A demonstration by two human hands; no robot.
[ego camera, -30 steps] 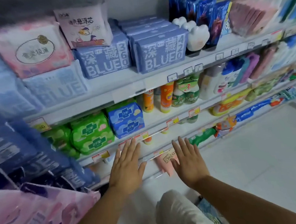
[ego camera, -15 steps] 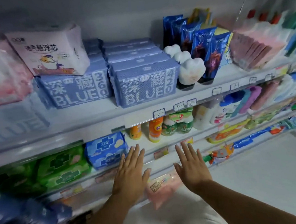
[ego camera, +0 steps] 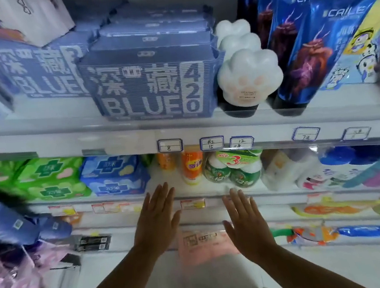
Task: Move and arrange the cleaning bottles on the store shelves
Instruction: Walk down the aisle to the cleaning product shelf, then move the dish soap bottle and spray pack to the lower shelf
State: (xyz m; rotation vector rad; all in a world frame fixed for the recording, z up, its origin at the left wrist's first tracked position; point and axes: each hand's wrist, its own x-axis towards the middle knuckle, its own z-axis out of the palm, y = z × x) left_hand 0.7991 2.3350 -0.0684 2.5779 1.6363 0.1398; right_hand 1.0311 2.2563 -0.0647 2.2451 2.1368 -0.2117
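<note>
Blue boxed packs (ego camera: 152,86) and CAILE pouches (ego camera: 310,51) above handwritten price tags (ego camera: 170,145), green packs (ego camera: 52,179) lower left.

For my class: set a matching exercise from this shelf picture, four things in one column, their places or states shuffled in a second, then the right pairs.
Things
1. paw bottle
2. orange bottle
3. green bottles
4. left hand

Places or states
A. second shelf, bundled under a "3" label
B. open, holds nothing
C. top shelf, right of the BLUE box
D. second shelf, just left of the green bottles

Pairs: 1-C, 2-D, 3-A, 4-B
</note>
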